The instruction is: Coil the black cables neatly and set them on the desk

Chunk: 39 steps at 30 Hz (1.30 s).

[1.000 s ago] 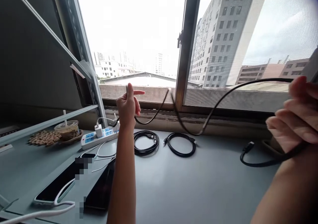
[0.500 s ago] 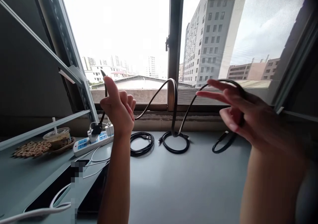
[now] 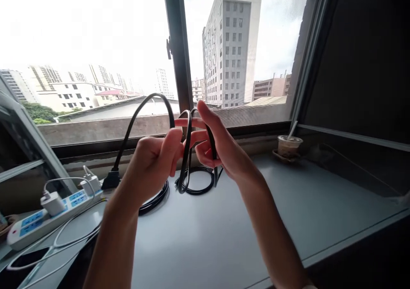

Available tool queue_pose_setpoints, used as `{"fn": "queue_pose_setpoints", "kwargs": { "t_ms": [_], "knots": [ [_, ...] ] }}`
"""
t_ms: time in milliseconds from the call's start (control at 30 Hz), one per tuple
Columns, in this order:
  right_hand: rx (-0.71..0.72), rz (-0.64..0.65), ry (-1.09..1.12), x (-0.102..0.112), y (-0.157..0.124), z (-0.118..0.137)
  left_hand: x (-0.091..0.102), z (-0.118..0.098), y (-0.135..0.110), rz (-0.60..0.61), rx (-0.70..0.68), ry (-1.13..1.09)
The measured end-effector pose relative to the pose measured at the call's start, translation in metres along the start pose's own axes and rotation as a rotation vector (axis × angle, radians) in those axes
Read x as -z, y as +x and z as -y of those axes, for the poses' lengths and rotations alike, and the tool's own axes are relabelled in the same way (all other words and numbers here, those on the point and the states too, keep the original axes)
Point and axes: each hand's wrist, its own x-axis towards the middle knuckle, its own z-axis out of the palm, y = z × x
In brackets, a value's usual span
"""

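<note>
Both my hands are raised together in front of the window, holding one black cable (image 3: 141, 107). My left hand (image 3: 153, 163) is closed around the cable, thumb pressing it against the fingers. My right hand (image 3: 213, 145) has the cable looped around its outstretched fingers, forming hanging loops. From my left hand the cable arches up and down to a black plug (image 3: 111, 180) by the white power strip (image 3: 48, 214). Two coiled black cables lie on the grey desk behind my hands: one coil (image 3: 201, 182) under my right hand, another coil (image 3: 155, 199) partly hidden by my left arm.
White chargers and white leads sit in the power strip at the left. A dark phone (image 3: 27, 259) lies at the lower left. A plastic drink cup (image 3: 288, 145) with a straw stands at the right by the window sill. The grey desk (image 3: 208, 242) stretches forward to its right edge.
My hands have come together from far apart. The long stretched cable is now gathered into loops on my right fingers. The view has swung to the right.
</note>
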Motion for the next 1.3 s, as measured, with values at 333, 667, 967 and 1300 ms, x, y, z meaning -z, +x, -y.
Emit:
{"fn": "queue_pose_setpoints", "kwargs": {
  "t_ms": [333, 667, 967, 1300],
  "knots": [
    [0.123, -0.208, -0.313, 0.014, 0.009, -0.009, -0.008, -0.004, -0.002, -0.092, -0.106, 0.195],
    [0.217, -0.296, -0.455, 0.012, -0.007, 0.003, 0.005, 0.019, 0.009, -0.147, -0.156, 0.314],
    [0.296, -0.178, -0.429, 0.016, -0.017, 0.011, 0.001, 0.049, 0.016, -0.301, 0.033, 0.105],
    [0.359, -0.351, -0.678, 0.026, 0.009, -0.014, 0.01, 0.035, 0.012, -0.645, 0.32, -0.064]
  ]
}}
